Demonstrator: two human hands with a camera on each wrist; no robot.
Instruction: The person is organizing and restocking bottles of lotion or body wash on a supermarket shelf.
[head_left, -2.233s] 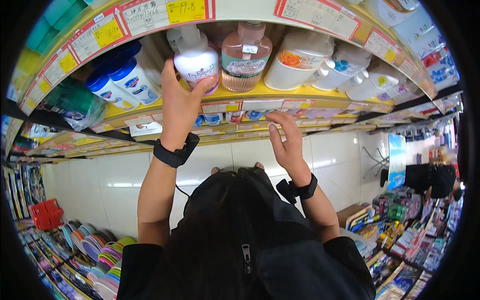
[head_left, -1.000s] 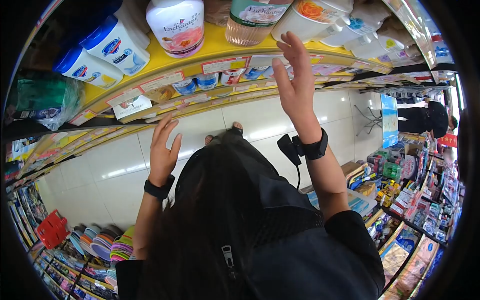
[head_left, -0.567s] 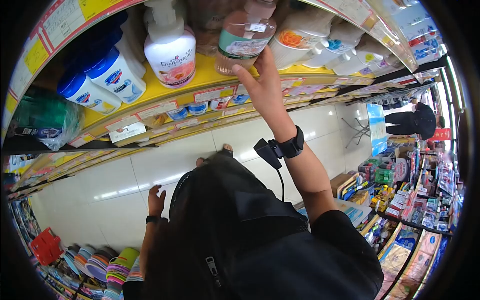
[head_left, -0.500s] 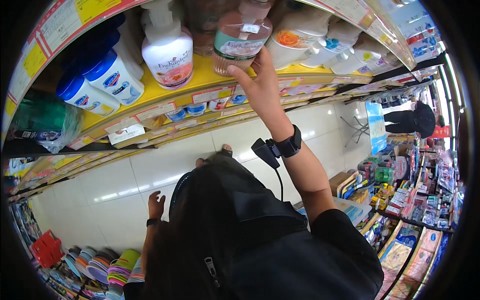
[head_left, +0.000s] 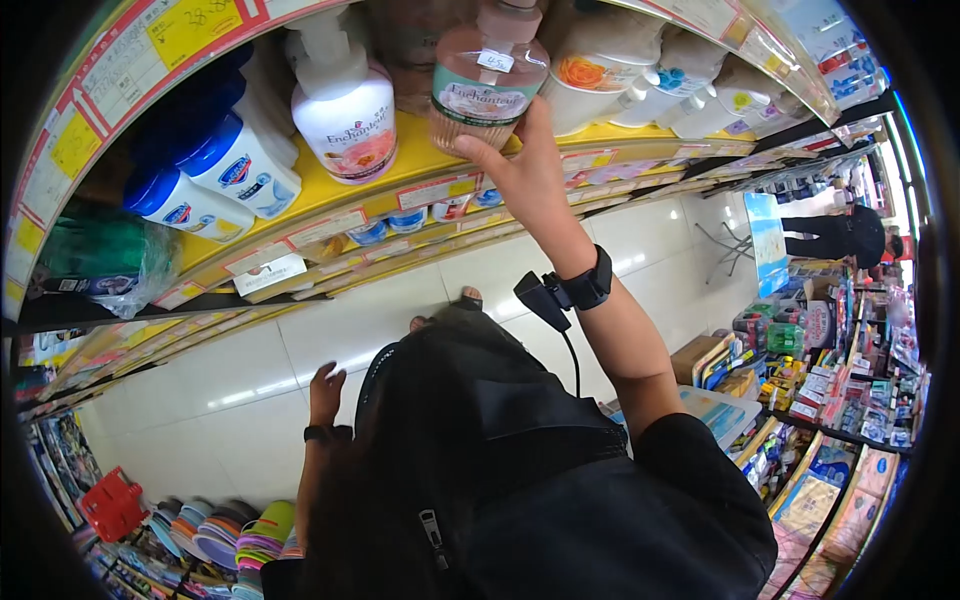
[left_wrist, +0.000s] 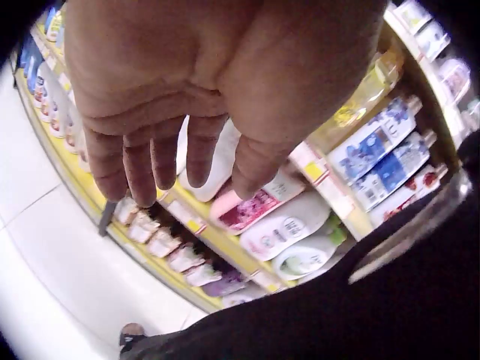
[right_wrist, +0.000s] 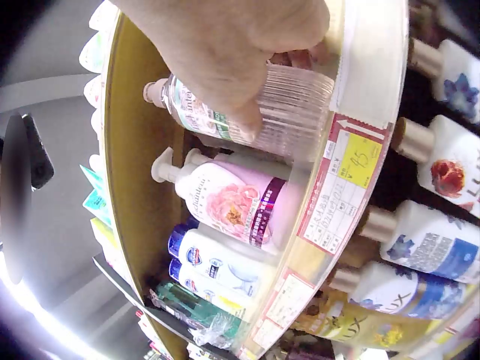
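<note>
Currently, the right hand [head_left: 527, 178] grips a clear pink bottle [head_left: 487, 78].

Pale, glossy floor tiles [head_left: 235, 350] mirrored streaks of light [head_left: 240, 397]. A yellow shelf [head_left: 415, 152] ran across, price labels [head_left: 325, 230] along its edge. Farther off stood a blue-topped folding table [head_left: 766, 243]; a light strip [right_wrist: 45, 319] glowed beside the grey ceiling [right_wrist: 67, 82].
</note>
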